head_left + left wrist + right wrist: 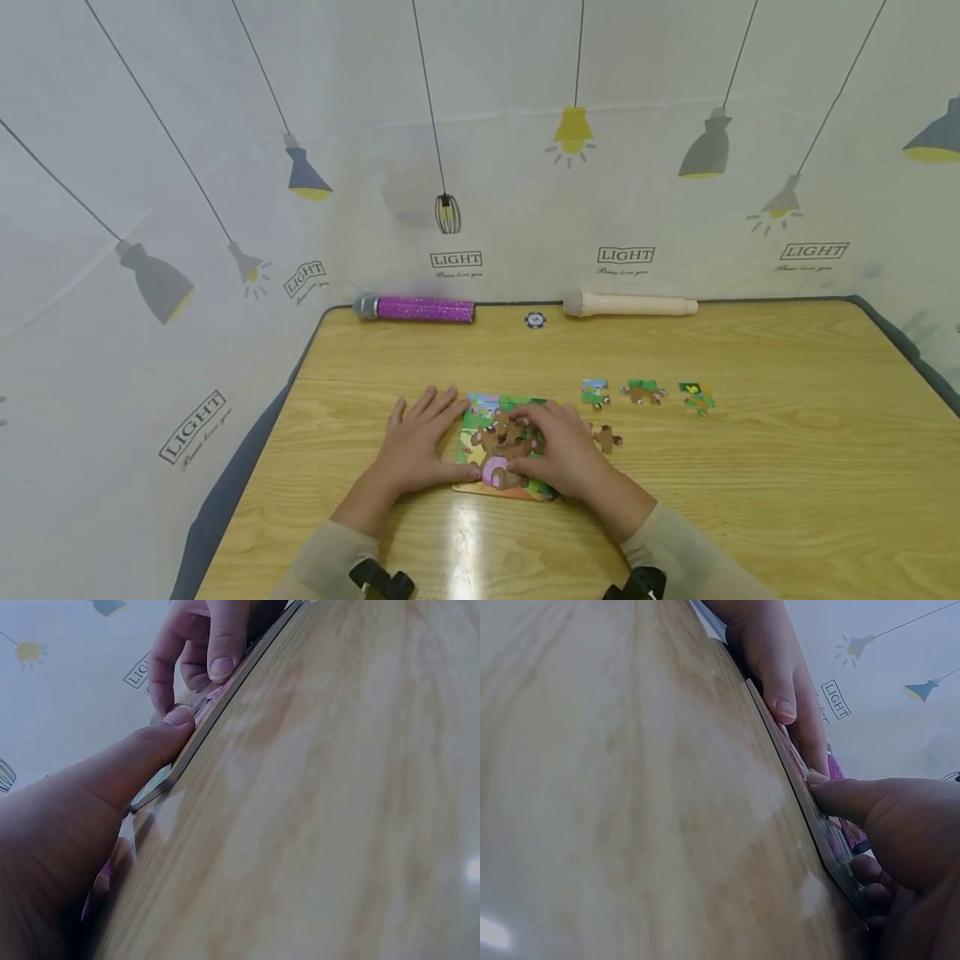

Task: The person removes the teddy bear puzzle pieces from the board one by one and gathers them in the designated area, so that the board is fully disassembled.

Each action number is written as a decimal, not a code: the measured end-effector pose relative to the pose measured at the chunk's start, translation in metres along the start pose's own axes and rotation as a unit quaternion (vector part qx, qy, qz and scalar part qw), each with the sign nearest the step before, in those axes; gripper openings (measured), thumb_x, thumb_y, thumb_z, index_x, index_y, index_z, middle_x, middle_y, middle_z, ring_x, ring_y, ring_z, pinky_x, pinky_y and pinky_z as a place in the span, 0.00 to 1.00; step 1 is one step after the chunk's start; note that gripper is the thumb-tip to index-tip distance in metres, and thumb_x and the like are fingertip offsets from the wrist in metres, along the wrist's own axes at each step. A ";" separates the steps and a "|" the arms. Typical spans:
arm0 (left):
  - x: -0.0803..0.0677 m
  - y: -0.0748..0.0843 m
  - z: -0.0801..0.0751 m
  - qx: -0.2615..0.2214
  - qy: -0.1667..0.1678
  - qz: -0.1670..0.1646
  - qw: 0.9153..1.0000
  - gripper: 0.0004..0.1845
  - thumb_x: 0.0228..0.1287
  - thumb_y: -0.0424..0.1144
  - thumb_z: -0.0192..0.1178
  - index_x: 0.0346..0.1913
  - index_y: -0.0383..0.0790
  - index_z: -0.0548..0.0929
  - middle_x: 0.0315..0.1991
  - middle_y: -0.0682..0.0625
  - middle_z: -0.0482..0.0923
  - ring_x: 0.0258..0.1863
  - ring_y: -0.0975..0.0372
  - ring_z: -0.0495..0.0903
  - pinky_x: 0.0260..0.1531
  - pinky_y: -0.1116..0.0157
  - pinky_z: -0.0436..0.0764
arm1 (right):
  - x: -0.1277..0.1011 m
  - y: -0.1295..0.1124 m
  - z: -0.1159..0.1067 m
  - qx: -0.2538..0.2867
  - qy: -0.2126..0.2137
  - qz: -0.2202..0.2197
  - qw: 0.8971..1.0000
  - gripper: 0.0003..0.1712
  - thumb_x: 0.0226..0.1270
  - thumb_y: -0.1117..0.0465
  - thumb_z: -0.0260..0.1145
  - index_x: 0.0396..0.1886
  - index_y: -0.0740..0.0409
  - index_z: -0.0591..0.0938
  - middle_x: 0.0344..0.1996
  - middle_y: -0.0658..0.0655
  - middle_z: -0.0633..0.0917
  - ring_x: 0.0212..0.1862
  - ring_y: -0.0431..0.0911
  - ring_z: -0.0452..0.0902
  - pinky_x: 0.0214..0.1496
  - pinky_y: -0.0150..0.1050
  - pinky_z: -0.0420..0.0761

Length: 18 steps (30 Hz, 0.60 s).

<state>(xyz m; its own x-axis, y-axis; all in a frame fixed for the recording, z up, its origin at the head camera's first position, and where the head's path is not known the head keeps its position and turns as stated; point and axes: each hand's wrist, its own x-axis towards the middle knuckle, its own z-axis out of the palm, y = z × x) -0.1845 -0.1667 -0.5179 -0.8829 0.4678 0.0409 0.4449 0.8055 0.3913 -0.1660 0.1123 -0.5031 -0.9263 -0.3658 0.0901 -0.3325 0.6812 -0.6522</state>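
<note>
A jigsaw puzzle board (467, 487) with a brown bear picture lies on the wooden table, partly covered by both hands. My left hand (416, 446) rests spread at its left side, fingertips at the upper left edge and thumb on the lower left part. Over the board's right half, my right hand (566, 446) arches with bent fingers. Its index finger and thumb sit on either side of a brown puzzle piece (509, 430) within the picture. In the left wrist view, the left thumb (161, 735) presses at the board's edge, close to the right hand's fingers.
Loose puzzle pieces lie right of the board: a blue-green one (596, 392), a green-brown one (643, 392), a green-orange one (697, 397) and a brown one (606, 437) beside the right hand. Farther back are a purple microphone (426, 309), a round chip (535, 320) and a cream microphone (637, 304).
</note>
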 end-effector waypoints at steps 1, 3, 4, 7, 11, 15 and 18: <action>0.000 0.000 0.000 0.001 -0.002 -0.001 1.000 0.62 0.50 0.83 0.65 0.84 0.54 0.65 0.85 0.48 0.55 0.85 0.44 0.47 0.76 0.29 0.37 | 0.000 0.000 0.000 -0.002 0.000 0.001 1.000 0.39 0.56 0.50 0.87 0.67 0.46 0.83 0.38 0.44 0.78 0.42 0.44 0.66 0.43 0.44 0.67; 0.001 -0.001 0.001 0.003 -0.006 -0.003 1.000 0.62 0.50 0.84 0.64 0.85 0.55 0.64 0.86 0.49 0.54 0.85 0.45 0.46 0.76 0.30 0.36 | -0.001 0.000 0.001 -0.008 0.001 0.005 1.000 0.39 0.56 0.50 0.87 0.67 0.45 0.83 0.38 0.43 0.78 0.43 0.44 0.66 0.44 0.44 0.68; 0.001 -0.001 0.002 0.003 -0.006 -0.002 1.000 0.62 0.51 0.84 0.63 0.85 0.55 0.64 0.86 0.49 0.54 0.85 0.45 0.46 0.76 0.30 0.36 | -0.001 0.000 0.001 -0.011 0.003 0.007 1.000 0.38 0.56 0.50 0.87 0.67 0.45 0.83 0.38 0.43 0.78 0.43 0.44 0.67 0.44 0.44 0.68; 0.001 -0.002 0.003 0.004 -0.006 -0.001 1.000 0.62 0.51 0.85 0.62 0.85 0.55 0.64 0.86 0.49 0.54 0.85 0.45 0.46 0.76 0.30 0.36 | -0.002 -0.001 0.002 -0.018 0.009 0.009 1.000 0.38 0.56 0.50 0.87 0.66 0.46 0.84 0.39 0.44 0.78 0.45 0.44 0.68 0.46 0.44 0.70; 0.001 -0.003 0.004 0.006 -0.004 0.000 1.000 0.62 0.51 0.85 0.61 0.85 0.55 0.64 0.86 0.49 0.55 0.85 0.45 0.47 0.76 0.29 0.37 | -0.004 -0.003 0.003 -0.031 0.019 0.006 0.999 0.38 0.55 0.49 0.87 0.66 0.47 0.84 0.42 0.45 0.81 0.48 0.47 0.72 0.48 0.46 0.73; 0.001 -0.004 0.003 0.010 -0.004 -0.001 1.000 0.61 0.52 0.85 0.61 0.85 0.55 0.64 0.86 0.49 0.55 0.85 0.45 0.47 0.76 0.29 0.37 | -0.004 -0.005 0.004 -0.057 0.032 0.002 0.998 0.39 0.55 0.47 0.88 0.66 0.45 0.84 0.53 0.49 0.85 0.54 0.50 0.76 0.55 0.53 0.74; 0.001 -0.003 0.001 0.011 -0.001 -0.001 1.000 0.61 0.52 0.84 0.62 0.84 0.55 0.65 0.85 0.49 0.56 0.85 0.44 0.47 0.76 0.29 0.38 | -0.004 -0.006 0.003 -0.065 0.041 -0.001 0.997 0.39 0.54 0.46 0.88 0.66 0.44 0.84 0.59 0.49 0.86 0.58 0.52 0.77 0.60 0.57 0.71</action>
<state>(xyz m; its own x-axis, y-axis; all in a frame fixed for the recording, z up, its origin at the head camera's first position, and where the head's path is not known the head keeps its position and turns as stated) -0.1860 -0.1681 -0.5202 -0.8832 0.4673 0.0394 0.4472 0.8139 0.3710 -0.1595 0.1077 -0.5021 -0.9352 -0.3181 0.1558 -0.3497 0.7591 -0.5491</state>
